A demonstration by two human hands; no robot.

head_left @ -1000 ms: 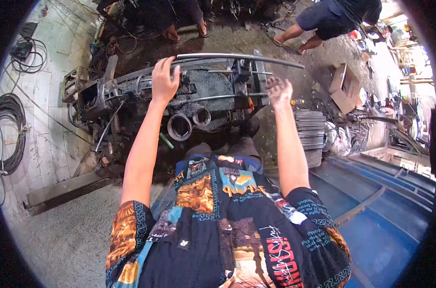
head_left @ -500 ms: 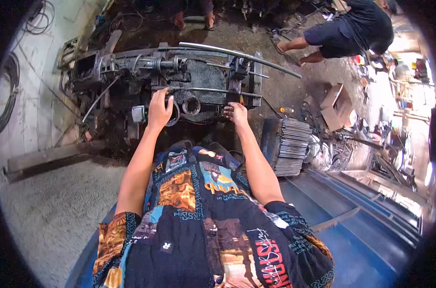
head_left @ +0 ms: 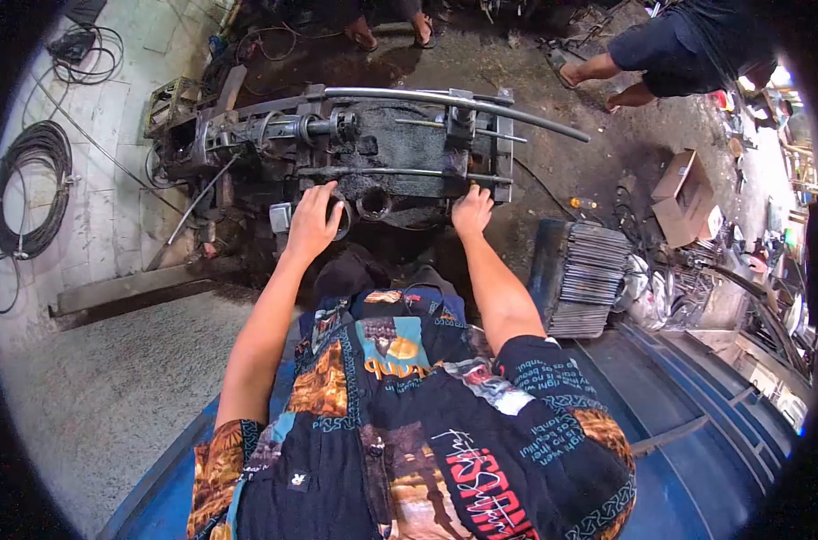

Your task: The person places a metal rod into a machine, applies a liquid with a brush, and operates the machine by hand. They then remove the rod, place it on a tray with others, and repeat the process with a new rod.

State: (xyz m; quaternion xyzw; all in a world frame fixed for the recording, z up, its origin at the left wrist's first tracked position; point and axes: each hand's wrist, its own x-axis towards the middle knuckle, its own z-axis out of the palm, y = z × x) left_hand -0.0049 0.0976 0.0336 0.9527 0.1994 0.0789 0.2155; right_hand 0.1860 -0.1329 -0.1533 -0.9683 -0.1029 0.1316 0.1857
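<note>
A dark lathe-like machine [head_left: 400, 144] with a spindle at its left and a bed strewn with dark shavings spans the upper middle. My left hand [head_left: 314, 220] rests at its near edge, fingers apart, beside a round metal ring. My right hand [head_left: 472, 212] is at the near right corner, by the end of a thin steel rod [head_left: 400, 171]; its fingers are bent, and whether they hold anything is hidden. A long metal pipe [head_left: 517, 115] lies along the far side of the machine.
Coiled black cable [head_left: 31, 184] hangs on the left wall. A finned metal motor [head_left: 589, 270] and an open cardboard box [head_left: 683, 193] are at right. One person [head_left: 670, 54] stands at upper right; another's feet [head_left: 422, 29] show at the top.
The view has shifted, so the machine appears slightly farther right. My right hand's fingers have moved from loosely curled to bent over the machine's near edge. My left hand stays by the ring.
</note>
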